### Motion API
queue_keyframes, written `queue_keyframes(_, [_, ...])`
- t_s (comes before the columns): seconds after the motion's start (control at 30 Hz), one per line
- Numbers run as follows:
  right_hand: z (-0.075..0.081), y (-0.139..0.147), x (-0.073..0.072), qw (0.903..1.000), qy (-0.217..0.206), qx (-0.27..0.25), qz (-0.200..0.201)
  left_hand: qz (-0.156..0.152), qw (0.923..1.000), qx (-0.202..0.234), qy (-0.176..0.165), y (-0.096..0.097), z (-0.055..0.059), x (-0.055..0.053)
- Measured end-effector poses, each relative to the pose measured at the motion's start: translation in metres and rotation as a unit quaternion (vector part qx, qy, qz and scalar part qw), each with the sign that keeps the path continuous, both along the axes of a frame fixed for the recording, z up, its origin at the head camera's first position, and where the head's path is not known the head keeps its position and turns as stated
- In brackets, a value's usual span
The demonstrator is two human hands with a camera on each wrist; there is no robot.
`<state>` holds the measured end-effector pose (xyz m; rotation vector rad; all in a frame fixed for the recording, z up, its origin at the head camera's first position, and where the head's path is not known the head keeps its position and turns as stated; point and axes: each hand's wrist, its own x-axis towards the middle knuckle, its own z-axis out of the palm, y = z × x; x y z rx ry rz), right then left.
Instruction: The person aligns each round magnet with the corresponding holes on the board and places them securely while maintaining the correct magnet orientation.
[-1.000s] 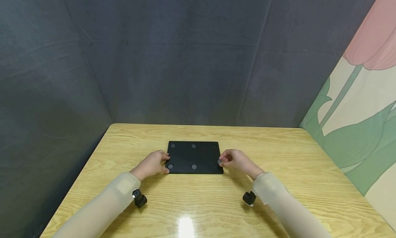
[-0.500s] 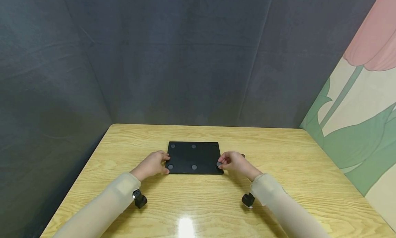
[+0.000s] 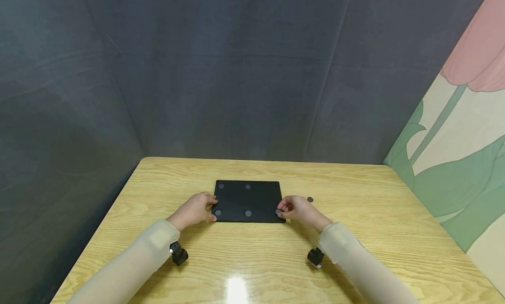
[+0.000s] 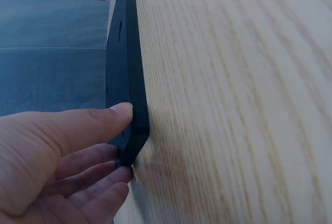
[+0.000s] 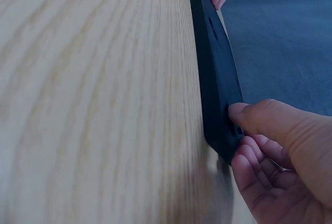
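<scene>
A flat black rectangular board (image 3: 248, 202) lies on the table, with several round grey discs on its face, such as the near middle disc (image 3: 248, 213). My left hand (image 3: 195, 211) holds the board's left edge, thumb near the front corner and fingers along the side. At the near right corner, my right hand (image 3: 301, 212) has thumb and fingertips around a small round grey disc (image 3: 278, 212), low over the board. In the right wrist view the thumb (image 5: 254, 116) covers most of that spot.
A loose dark disc (image 3: 310, 199) lies on the wooden table (image 3: 252, 251) just beyond the right hand. A round mark (image 3: 275, 186) shows at the board's far right corner. Dark cloth (image 3: 236, 76) hangs behind the table, and a flower-patterned panel (image 3: 453, 163) stands to the right.
My right hand has shifted slightly nearer and left, bringing its disc down to the board's near right corner. The loose disc on the table has come into view. The left hand stays in place.
</scene>
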<state>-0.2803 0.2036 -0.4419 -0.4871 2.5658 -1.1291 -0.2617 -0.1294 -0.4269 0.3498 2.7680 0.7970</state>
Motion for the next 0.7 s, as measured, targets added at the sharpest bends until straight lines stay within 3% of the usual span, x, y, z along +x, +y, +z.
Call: queue_keyframes(0.7, [0.0019,-0.0025,0.0015,0.9999,0.002,0.012,0.000,-0.006,1.0000,0.000,0.002,0.0010,0.0034,0.0034])
